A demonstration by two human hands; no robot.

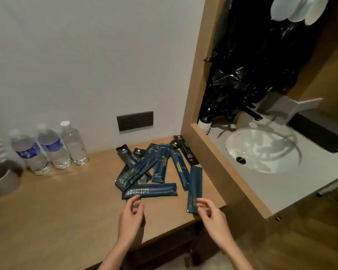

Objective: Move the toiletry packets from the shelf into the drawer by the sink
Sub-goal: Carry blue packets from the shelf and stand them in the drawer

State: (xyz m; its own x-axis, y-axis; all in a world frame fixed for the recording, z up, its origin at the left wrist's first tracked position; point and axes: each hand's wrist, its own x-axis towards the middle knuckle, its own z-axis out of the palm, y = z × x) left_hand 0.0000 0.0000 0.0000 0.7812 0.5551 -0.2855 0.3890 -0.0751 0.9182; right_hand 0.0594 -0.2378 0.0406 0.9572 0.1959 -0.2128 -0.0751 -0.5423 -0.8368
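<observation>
Nearest: left hand, fingers loosely curled and parted, holding nothing, its fingertips just over the near end of the packet lying crosswise at the front of the pile. Right hand, also loose and empty, fingertips touching or just beside the near end of the packet that lies lengthwise at the right of the pile; whether it is pinched cannot be told. Next: toiletry packets, roughly a dozen long flat sachets, mostly dark blue with pale print, a few black ones toward the wall, heaped loosely and overlapping on the wooden shelf near its right end. Progress, as judged: no packet is lifted and no drawer is in view, so the move appears barely begun, with the whole pile left to carry. The sachets look thin, light and slippery, easy to gather several at once. Farther left: three water bottles and a grey cup. On the wall: a dark socket plate. Farthest right, past a wooden frame: a white sink.
</observation>
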